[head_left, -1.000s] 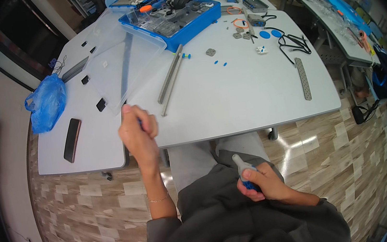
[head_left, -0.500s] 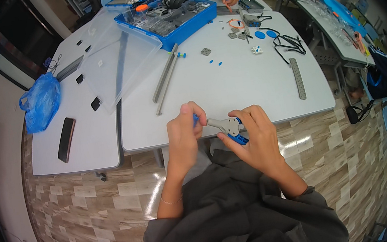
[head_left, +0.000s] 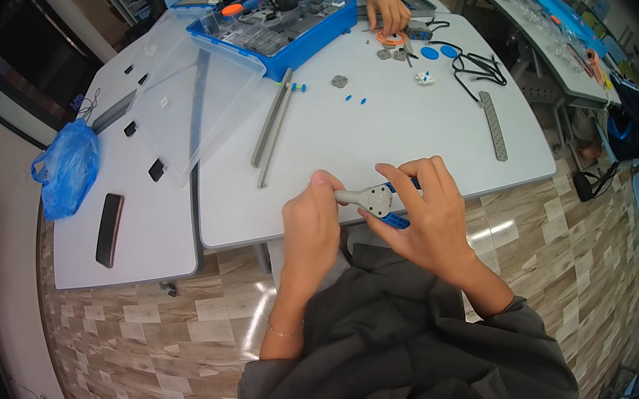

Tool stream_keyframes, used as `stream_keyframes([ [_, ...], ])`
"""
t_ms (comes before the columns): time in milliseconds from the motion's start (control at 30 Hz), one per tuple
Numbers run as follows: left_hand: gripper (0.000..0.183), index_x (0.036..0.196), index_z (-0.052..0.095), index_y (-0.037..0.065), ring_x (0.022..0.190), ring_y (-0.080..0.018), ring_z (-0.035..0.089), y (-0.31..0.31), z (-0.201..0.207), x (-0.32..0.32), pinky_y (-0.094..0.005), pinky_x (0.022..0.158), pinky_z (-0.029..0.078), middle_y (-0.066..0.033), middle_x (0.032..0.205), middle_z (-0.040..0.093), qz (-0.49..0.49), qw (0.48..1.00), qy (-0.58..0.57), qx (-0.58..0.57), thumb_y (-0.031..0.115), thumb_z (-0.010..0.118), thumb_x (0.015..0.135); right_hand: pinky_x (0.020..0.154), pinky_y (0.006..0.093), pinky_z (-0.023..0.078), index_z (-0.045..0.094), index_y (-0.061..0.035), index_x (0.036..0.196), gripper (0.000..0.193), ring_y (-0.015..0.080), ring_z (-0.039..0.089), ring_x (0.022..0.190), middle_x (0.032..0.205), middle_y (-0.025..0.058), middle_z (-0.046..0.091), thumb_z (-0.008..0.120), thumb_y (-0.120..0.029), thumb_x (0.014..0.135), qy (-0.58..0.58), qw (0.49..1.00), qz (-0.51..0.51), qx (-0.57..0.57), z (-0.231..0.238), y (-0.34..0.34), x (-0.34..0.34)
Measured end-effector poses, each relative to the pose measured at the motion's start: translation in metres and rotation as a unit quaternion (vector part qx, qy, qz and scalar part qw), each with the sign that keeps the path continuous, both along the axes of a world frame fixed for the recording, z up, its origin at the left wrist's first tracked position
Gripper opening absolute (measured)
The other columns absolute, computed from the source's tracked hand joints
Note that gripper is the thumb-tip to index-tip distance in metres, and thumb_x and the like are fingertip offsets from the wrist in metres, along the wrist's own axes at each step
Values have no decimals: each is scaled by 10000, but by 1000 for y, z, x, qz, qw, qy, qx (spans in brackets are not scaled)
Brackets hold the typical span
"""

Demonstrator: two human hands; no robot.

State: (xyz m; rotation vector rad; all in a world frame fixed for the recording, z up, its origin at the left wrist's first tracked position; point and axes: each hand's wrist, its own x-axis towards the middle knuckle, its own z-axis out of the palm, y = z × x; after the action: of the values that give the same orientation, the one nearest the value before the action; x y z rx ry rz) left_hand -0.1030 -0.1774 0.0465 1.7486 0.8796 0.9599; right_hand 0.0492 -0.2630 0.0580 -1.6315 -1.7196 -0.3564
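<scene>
My right hand (head_left: 423, 223) grips a pair of grey pliers (head_left: 375, 201) with blue handles, held over the table's near edge. Its narrow grey nose points left, into the fingers of my left hand (head_left: 313, 228). My left hand is closed in a pinch at that tip. The small blue part it held half a second ago is now hidden by the fingers. Beyond my hands, a long grey beam (head_left: 272, 119) and a thin grey rod (head_left: 277, 135) lie side by side on the white table (head_left: 376, 141).
A blue parts case (head_left: 295, 63) with a clear lid (head_left: 218, 124) stands at the back. A co-worker's hand (head_left: 387, 9) is near an orange cable ring (head_left: 392, 37). Black cables (head_left: 479, 72) and a perforated grey strip (head_left: 493, 126) lie right; a phone (head_left: 109, 230) lies left.
The pliers' nose and my left fingers have come together, hiding the blue part. My right hand has shifted slightly right. The co-worker's hand has moved nearer, to the orange ring.
</scene>
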Motion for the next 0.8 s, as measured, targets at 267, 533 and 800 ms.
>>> stream_keyframes([
  [267,376,711,518,7,434,-282,463,5,-15,5,-374,443,376,-95,536,438,39,946,24,321,143,376,1031,502,334,433,640,10,994,409,222,565,658,739,67,527,810,-262,740,-34,999,19,-17,-18,-4,-3],
  [533,498,597,508,-9,421,-182,425,15,-23,-4,-337,439,344,-65,494,471,-83,952,-114,272,197,345,1020,383,246,382,585,-9,859,391,139,417,373,534,22,466,609,-383,969,521,747,198,-363,-4,-19,-12],
  [800,500,612,565,-7,431,-169,477,8,-48,-3,-305,436,365,-72,540,549,-65,970,-191,134,165,354,1031,291,196,227,518,-27,839,541,51,323,351,507,8,389,411,-522,1028,798,307,293,-428,-1,-27,-24],
])
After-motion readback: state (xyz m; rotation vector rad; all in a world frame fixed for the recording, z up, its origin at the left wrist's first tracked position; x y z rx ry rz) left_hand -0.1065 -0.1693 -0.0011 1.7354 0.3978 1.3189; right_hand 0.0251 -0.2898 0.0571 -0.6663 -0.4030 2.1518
